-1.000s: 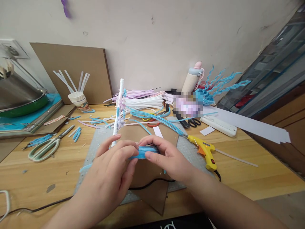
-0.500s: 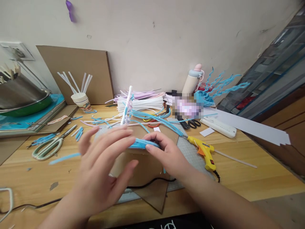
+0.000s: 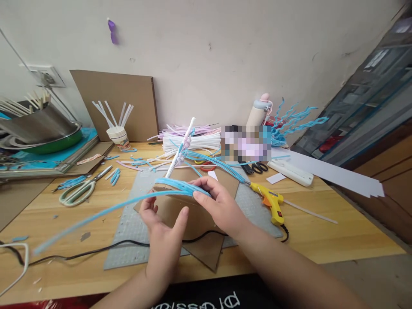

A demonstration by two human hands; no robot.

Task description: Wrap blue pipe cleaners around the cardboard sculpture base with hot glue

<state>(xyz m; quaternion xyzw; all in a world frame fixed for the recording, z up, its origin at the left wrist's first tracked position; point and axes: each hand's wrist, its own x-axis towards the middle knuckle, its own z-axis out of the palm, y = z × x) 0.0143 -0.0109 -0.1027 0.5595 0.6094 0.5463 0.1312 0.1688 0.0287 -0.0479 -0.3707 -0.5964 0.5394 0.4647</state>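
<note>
A round cardboard piece (image 3: pixel 162 187) has blue pipe cleaners (image 3: pixel 180 184) wrapped around its edge. One long loose blue strand trails left past the piece. My right hand (image 3: pixel 222 201) pinches the wrapped pipe cleaners at the right edge, thumb on the near side. Under the left edge, my left hand (image 3: pixel 164 231) supports the piece with curled fingers, partly hidden behind it; its thumb points up, free of the piece. A white fuzzy stick (image 3: pixel 180 152) with small pastel bits rises tilted just behind the disc; its base is hidden.
A yellow glue gun (image 3: pixel 272 199) lies at right, its black cord (image 3: pixel 122 242) crossing the front. Green-handled scissors (image 3: pixel 79 193) lie left. Behind are white pipe cleaner bundles (image 3: pixel 193 142), a paper cup (image 3: pixel 118 137) and a bottle (image 3: pixel 257 113). A grey mat (image 3: pixel 128 231) lies underneath.
My left hand has gone from spread above the left side to lower, under the disc's edge. The wrapped disc now shows, and the loose blue strand sweeps further out toward the lower left.
</note>
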